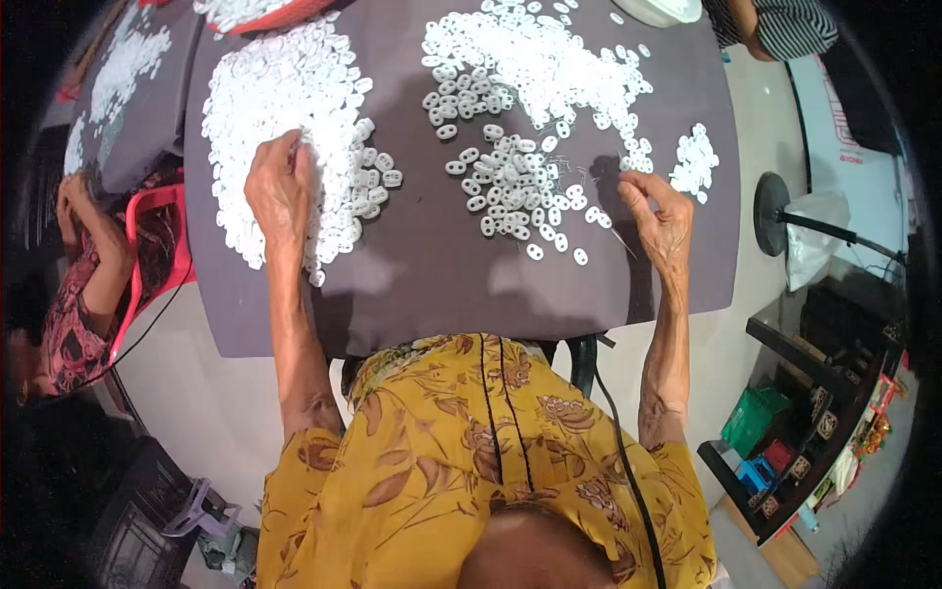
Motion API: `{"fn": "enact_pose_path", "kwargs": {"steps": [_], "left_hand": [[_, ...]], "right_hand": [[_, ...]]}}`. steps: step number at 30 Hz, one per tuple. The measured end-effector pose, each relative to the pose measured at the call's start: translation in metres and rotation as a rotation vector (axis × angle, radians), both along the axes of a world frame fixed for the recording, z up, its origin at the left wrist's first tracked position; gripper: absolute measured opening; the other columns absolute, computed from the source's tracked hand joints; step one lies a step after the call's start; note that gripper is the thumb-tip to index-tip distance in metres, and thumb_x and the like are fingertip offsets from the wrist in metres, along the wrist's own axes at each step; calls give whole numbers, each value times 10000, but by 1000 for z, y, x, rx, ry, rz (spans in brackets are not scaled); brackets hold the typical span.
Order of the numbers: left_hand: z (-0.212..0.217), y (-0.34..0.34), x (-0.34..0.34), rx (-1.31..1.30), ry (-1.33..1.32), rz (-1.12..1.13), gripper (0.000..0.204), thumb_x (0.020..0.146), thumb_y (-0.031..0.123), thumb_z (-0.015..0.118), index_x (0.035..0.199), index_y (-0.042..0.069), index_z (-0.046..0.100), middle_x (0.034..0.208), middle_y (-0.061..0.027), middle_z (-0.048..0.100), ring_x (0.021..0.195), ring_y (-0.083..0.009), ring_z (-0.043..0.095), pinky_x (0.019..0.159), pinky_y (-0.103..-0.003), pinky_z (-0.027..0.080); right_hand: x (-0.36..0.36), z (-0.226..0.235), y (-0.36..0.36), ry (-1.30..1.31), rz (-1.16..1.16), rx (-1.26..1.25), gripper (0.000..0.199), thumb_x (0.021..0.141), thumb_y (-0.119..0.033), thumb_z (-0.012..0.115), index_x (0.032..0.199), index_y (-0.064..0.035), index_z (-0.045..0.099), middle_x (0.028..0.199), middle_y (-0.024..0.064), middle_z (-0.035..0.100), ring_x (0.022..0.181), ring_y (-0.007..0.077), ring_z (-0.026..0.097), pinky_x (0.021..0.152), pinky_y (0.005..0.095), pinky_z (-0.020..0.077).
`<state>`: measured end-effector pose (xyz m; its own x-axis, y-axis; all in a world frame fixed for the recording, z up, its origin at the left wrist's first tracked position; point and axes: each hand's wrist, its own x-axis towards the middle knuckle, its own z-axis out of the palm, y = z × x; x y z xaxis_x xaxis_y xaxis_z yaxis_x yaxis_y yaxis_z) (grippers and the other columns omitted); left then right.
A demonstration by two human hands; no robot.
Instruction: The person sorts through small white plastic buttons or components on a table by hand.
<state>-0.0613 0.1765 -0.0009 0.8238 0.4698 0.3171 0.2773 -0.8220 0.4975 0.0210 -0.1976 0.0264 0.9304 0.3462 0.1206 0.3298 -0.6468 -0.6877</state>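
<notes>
Small white oval plastic pieces with two holes lie in a broad pile [280,88] on the left of the table. Over its right part is my left hand [279,191], fingers curled together; what they hold, if anything, is hidden. My right hand [663,218] is closed in a pinch at the right, just below a few white pieces [637,157]; I cannot make out what is in its fingertips. Left of it lies a looser group of the same pieces [510,182], with thin metal pins [572,182] scattered among them.
A larger heap of white pieces [549,69] covers the far middle of the grey-brown tablecloth [412,285]; a small cluster [694,162] lies far right. A red basket [285,17] and white bowl [667,10] stand at the back. Other people sit left and far right.
</notes>
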Motion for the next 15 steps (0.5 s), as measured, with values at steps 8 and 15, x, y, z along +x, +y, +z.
{"fn": "enact_pose_path", "kwargs": {"steps": [8,15], "left_hand": [[-3,-96,-7,-85,-109,-429,500,722,188,684,1159,45,489,1196,-209,442,1113,-373,417,911,-432,362],[-49,-152,-2,71,85,-529,800,692,456,661,1315,85,323,1391,-214,163,1277,-430,132,944,-626,173]], "right_hand": [[-5,-4,-15,68,-71,-5,151,789,-116,612,879,2,641,802,83,643,710,151,587,641,259,456],[-5,-6,-21,31,-88,-13,150,787,-117,611,869,6,636,799,85,645,700,157,593,634,263,456]]}}
